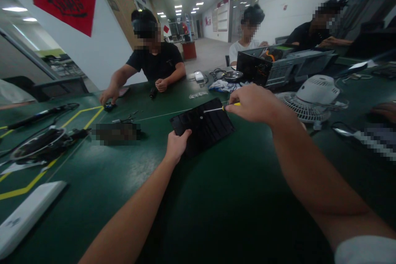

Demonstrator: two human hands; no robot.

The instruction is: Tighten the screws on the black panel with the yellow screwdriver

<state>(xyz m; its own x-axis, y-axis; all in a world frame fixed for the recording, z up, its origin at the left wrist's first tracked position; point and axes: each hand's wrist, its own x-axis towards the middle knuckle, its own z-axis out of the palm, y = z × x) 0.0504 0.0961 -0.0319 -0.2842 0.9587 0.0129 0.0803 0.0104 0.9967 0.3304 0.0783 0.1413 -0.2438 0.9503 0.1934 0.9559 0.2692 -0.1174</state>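
A flat black panel lies on the dark green table in front of me. My left hand grips its near left edge. My right hand holds a screwdriver with a yellow handle; its metal shaft points left and its tip rests on the panel's upper face near a small pale spot.
A white fan lies on its side to the right, behind it an open computer case. Three other people sit across the table. A white device lies at the near left, with black parts and cables at far left.
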